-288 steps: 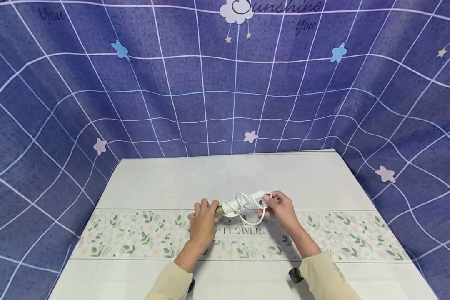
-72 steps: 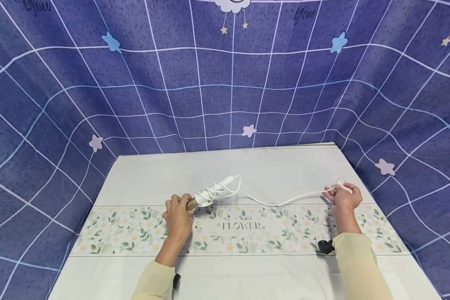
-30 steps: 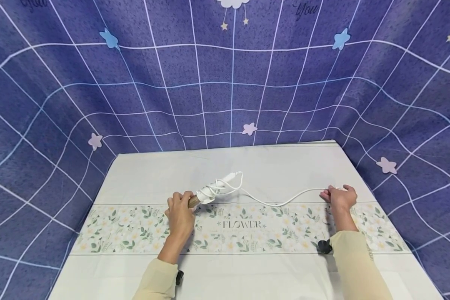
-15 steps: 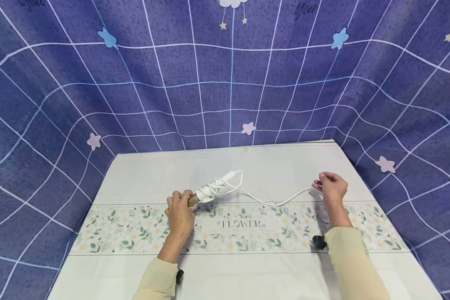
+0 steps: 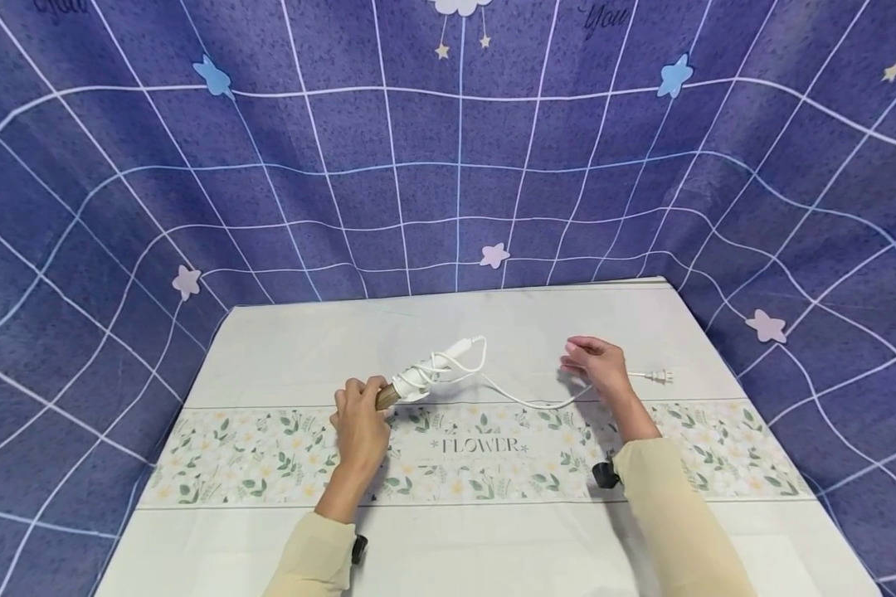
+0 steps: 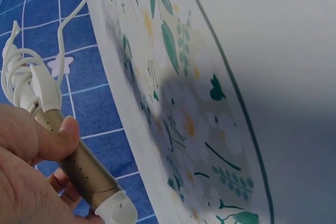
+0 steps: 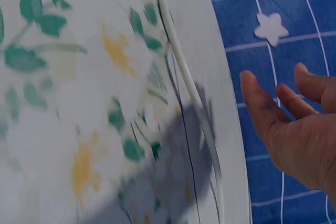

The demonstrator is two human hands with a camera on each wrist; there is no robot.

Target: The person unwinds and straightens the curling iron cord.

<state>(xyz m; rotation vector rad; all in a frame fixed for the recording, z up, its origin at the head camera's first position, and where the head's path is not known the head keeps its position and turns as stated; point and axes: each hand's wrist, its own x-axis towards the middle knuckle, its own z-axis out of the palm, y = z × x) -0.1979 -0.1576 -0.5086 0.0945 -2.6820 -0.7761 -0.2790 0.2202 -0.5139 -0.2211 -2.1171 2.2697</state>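
Note:
My left hand (image 5: 362, 427) grips the gold barrel of a curling iron (image 5: 418, 380) left of the table's middle. In the left wrist view the thumb and fingers wrap round the gold barrel (image 6: 86, 169), which has small holes and ends in a white tip (image 6: 118, 208). Loops of white cord (image 6: 21, 77) wind round the white handle. From there the cord (image 5: 530, 405) runs right across the table to a plug (image 5: 660, 376). Above the cord, my right hand (image 5: 600, 365) holds nothing, its fingers loosely bent and apart in the right wrist view.
A white table cover (image 5: 306, 340) with a floral band (image 5: 269, 464) and the word FLOWER lies underneath. Behind and at both sides hangs a blue gridded curtain (image 5: 418, 166) with stars. Dark wrist devices (image 5: 606, 474) sit by both sleeves.
The right hand earlier drew the plug and cord out to the right. It has since let go and moved left, leaving the plug on the table. The left hand has kept its grip.

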